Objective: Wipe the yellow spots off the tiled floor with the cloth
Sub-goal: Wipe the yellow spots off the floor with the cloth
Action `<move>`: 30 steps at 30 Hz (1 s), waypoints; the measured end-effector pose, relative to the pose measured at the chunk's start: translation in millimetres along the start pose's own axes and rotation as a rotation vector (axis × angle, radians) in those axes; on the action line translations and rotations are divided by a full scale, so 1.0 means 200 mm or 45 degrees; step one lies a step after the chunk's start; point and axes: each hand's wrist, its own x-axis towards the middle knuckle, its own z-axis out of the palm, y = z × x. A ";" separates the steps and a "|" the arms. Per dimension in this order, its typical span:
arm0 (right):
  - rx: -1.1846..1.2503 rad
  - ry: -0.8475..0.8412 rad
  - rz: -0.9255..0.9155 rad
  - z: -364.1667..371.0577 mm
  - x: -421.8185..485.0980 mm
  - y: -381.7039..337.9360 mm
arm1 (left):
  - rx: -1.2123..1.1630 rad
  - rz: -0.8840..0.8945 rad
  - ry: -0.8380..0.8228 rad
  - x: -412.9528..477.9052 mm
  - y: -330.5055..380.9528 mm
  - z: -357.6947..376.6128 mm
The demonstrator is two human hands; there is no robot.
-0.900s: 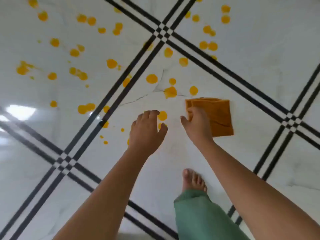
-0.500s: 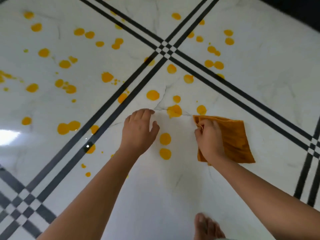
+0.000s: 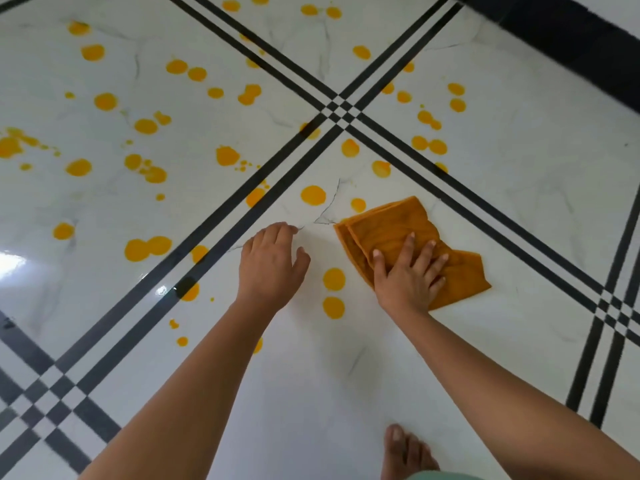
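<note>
An orange cloth (image 3: 391,223) lies folded on the white tiled floor (image 3: 519,209). My right hand (image 3: 408,275) presses flat on its near half, fingers spread. My left hand (image 3: 272,263) rests on the bare tile to the left, fingers slightly curled, holding nothing. Two yellow spots (image 3: 334,279) sit between my hands. Several more yellow spots (image 3: 313,195) dot the tile beyond the cloth and spread across the tiles to the left and far side.
Black triple stripes (image 3: 341,114) cross the floor diagonally. A dark band (image 3: 568,32) runs along the top right edge. My bare foot (image 3: 405,452) stands on the tile at the bottom, below my right arm.
My right hand went from pinching the cloth's left edge to pressing flat on top of it. The cloth now covers the spots that lay just beyond it. The view has tilted forward.
</note>
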 end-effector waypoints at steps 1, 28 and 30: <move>0.000 -0.007 -0.013 0.01 0.01 0.00 | 0.000 -0.011 -0.020 0.00 0.01 0.00; 0.616 -0.408 -0.021 -0.67 0.21 0.23 | -0.188 -0.440 -0.435 0.00 0.63 0.21; 0.792 -0.456 -0.014 -0.73 0.21 0.24 | -0.455 -0.656 -0.398 0.02 0.68 0.21</move>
